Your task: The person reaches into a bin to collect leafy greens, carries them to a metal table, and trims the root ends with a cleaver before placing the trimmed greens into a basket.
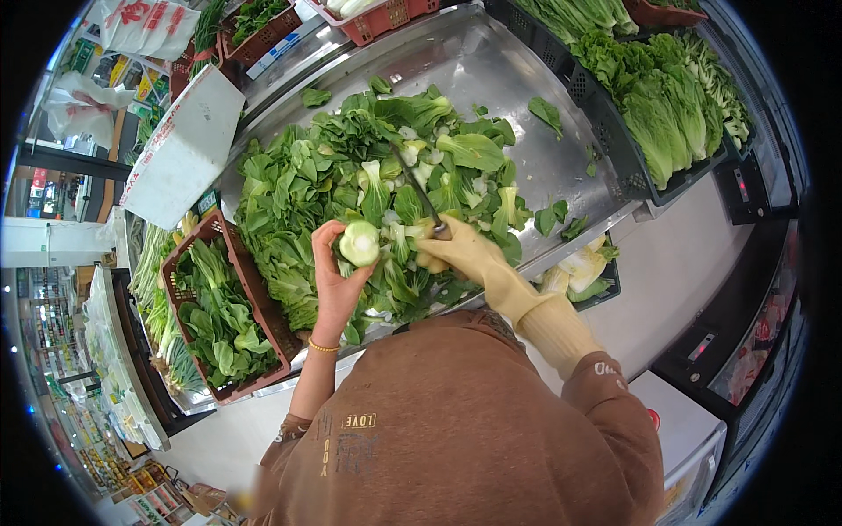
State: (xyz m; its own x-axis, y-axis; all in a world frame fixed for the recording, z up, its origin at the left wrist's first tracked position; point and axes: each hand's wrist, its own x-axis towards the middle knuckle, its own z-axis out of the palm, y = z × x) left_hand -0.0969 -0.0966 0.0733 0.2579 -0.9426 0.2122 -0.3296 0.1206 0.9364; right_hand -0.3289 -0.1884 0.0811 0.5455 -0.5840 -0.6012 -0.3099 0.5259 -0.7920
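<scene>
My bare left hand (pixel 339 279) grips a head of bok choy (pixel 360 243), its pale cut base turned up towards me. To its right, my right hand (pixel 454 250) wears a cream rubber glove and is closed around the handle of a knife (pixel 416 181). The dark blade points away from me over the greens, apart from the bok choy in my left hand. Beneath both hands spreads a heap of bok choy leaves and trimmed stalks (pixel 289 191) on a stainless steel counter (pixel 559 167). The glove's fingers look slightly blurred.
A brown plastic crate (pixel 263 315) of leafy greens stands at left, below a white foam box (pixel 187 148). Dark crates (pixel 605 125) hold lettuce (pixel 664 112) along the right edge. Napa cabbage (pixel 585 266) sits in a crate below the counter's right rim. Red crates (pixel 378 23) line the back.
</scene>
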